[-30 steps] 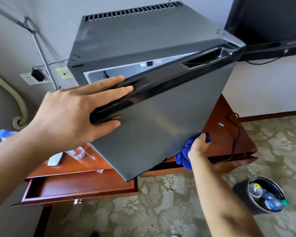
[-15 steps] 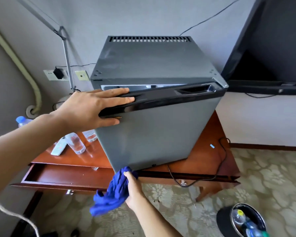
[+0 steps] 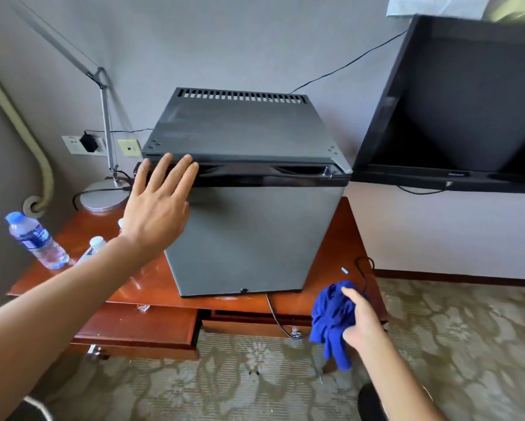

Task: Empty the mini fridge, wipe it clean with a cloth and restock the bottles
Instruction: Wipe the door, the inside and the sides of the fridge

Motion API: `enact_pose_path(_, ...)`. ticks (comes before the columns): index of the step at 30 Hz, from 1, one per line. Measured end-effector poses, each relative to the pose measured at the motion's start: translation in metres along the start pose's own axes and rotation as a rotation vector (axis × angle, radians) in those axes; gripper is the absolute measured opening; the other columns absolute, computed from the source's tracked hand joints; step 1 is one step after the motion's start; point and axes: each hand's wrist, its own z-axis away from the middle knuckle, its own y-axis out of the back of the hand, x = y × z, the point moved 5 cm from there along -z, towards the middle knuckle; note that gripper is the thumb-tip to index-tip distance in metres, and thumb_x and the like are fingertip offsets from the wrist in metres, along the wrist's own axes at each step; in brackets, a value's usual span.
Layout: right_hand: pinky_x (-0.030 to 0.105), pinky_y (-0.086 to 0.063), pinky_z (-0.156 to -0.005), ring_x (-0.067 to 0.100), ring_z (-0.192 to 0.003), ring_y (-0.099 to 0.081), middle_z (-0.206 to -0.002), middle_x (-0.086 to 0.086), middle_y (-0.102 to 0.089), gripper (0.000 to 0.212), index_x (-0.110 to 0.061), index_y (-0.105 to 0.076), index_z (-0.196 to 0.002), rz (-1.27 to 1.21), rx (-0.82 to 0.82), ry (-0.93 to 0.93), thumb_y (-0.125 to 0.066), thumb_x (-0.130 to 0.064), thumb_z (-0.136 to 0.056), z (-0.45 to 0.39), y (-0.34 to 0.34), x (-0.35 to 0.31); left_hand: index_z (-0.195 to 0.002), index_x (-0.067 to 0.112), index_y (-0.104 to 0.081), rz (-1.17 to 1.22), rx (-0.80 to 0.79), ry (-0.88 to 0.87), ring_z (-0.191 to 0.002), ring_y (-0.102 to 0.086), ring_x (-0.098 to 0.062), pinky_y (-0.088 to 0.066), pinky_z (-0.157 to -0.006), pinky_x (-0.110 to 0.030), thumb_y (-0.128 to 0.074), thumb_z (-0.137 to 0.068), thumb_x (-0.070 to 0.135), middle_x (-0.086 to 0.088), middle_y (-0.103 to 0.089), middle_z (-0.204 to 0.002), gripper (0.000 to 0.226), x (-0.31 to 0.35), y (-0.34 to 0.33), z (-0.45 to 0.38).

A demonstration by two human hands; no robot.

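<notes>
The mini fridge point(image 3: 249, 208) stands upright on the wooden desk point(image 3: 340, 253), with its door closed and its grey front facing the near side; the left hand point(image 3: 156, 214) is at the upper left corner of the door, its fingers point(image 3: 182, 171) straight and spread, the tips at the black top strip of the door, holding nothing; whether the tips really touch the strip I cannot tell. The right hand point(image 3: 363, 322) is near the right front corner of the desk, well apart from the fridge, and its fingers are curled around a blue cloth point(image 3: 331, 320), which hangs down bunched below the hand. On the left part of the desk stands a water bottle point(image 3: 35, 241) with a blue cap; a second bottle point(image 3: 94, 246) is partly hidden behind the left forearm. A desk lamp point(image 3: 105, 196) stands at the far left of the desk; a dark television point(image 3: 467, 110) hangs on the wall at the right; a drawer point(image 3: 139, 329) under the desk is pulled open.
</notes>
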Motion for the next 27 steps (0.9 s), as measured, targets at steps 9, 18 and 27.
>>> enact_pose_path(9,0.044,-0.053,-0.094,0.027,-0.102,-0.07,-0.11,0.009,-0.073,0.033,-0.016,-0.066,-0.113,-0.069,0.112,0.183,-0.078,-0.03,-0.086,-0.05,-0.018,-0.096,-0.16,0.012,-0.03,-0.011,0.044,0.07,-0.154,-0.025,-0.034,-0.006,-0.125,-0.064,-0.058,-0.085,0.046,-0.011,-0.033,-0.165,0.087,0.003,-0.01,0.002)
enact_pose_path(18,0.038,-0.039,-0.106,0.03,-0.136,-0.049,-0.154,0.013,-0.046,0.073,-0.012,-0.041,-0.153,0.632,0.22,0.364,-0.07,-0.001,-0.087,-0.061,-0.051,-0.081,-0.159,0.014,-0.034,0.031,0.066,0.075,-0.154,-0.027,-0.031,-0.009,-0.124,-0.064,-0.052,-0.084,0.047,-0.008,-0.034,-0.165,0.084,0.003,-0.01,0.002)
enact_pose_path(27,0.036,-0.049,-0.093,0.024,-0.104,-0.065,-0.108,0.004,-0.07,0.038,-0.011,-0.074,-0.103,0.667,0.144,1.859,-0.057,0.004,-0.073,0.173,-0.209,-0.135,-0.157,0.025,-0.039,0.029,0.043,0.082,-0.153,-0.031,-0.025,-0.012,-0.124,-0.059,-0.049,-0.086,0.049,-0.001,-0.037,-0.164,0.076,-0.011,0.001,0.003)
